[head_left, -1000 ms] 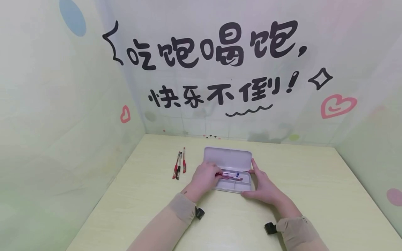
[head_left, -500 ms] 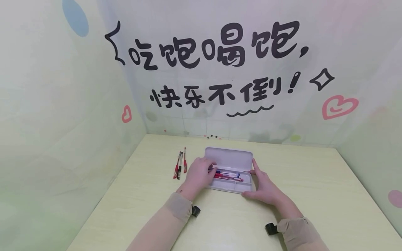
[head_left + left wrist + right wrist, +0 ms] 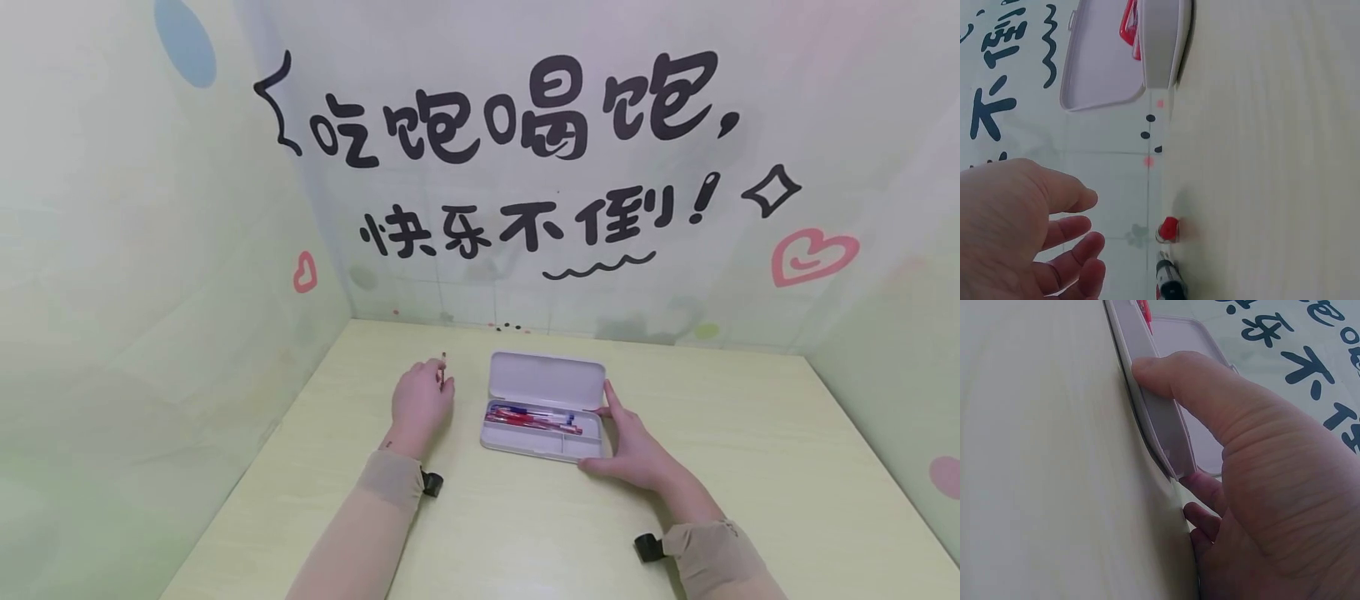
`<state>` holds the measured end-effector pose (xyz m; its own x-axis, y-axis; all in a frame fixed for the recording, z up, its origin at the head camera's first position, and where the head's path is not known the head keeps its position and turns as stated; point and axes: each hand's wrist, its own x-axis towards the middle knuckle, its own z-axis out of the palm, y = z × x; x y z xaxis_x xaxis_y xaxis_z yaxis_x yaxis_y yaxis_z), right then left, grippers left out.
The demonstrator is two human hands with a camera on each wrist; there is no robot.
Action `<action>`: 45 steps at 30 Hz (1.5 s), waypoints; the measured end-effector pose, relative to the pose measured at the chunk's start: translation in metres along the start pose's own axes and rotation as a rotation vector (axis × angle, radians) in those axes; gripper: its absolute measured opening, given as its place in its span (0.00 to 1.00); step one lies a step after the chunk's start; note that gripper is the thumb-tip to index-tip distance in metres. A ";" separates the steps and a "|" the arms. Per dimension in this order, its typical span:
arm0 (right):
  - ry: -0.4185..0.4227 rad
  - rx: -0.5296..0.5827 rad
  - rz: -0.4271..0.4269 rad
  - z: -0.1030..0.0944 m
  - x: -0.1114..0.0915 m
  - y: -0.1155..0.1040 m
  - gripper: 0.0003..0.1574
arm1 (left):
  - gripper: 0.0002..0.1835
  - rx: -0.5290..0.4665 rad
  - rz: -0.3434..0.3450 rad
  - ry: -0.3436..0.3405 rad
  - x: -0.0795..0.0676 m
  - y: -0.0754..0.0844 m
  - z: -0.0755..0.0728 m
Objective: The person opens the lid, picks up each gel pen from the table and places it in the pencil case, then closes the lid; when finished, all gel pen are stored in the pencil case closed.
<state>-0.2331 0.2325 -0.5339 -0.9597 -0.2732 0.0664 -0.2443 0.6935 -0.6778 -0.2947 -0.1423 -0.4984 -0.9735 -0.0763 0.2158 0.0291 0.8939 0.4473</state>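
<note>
My left hand (image 3: 422, 407) is over the loose pens left of the case, hiding most of them in the head view. In the left wrist view its thumb and fingers (image 3: 1079, 259) stand apart with nothing between them. Beside them on the table lie a red-capped pen (image 3: 1168, 230) and a black pen (image 3: 1170, 280). My right hand (image 3: 633, 450) grips the right end of an open pale pencil case (image 3: 517, 445), thumb (image 3: 1154, 374) on the front edge and fingers behind. Several red pens (image 3: 517, 421) and blue pens (image 3: 551, 414) lie in its long rear compartment.
The case's raised lid (image 3: 547, 379) leans back toward the wall. Divided sections run along the front of the case. Printed fabric walls (image 3: 465, 292) bound the pale wooden table (image 3: 525, 525) at the back and both sides.
My left hand has let go of a red pen inside the case and moved left over the loose pens. The right hand has kept its grip on the case.
</note>
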 end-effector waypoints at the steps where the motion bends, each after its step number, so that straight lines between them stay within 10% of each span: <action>1: -0.001 0.002 0.001 0.000 0.000 0.000 0.96 | 0.21 0.015 -0.011 -0.006 0.002 -0.004 -0.001; 22: -0.014 0.008 0.012 -0.001 -0.002 -0.003 0.95 | 0.23 0.102 -0.193 -0.149 0.005 -0.025 -0.004; 45: -0.009 -0.011 0.005 0.000 -0.001 -0.001 0.96 | 0.08 0.066 -0.212 -0.205 0.006 -0.033 -0.004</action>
<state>-0.2315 0.2319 -0.5334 -0.9596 -0.2757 0.0560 -0.2408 0.7021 -0.6701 -0.3005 -0.1738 -0.5085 -0.9820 -0.1795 -0.0587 -0.1878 0.8948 0.4050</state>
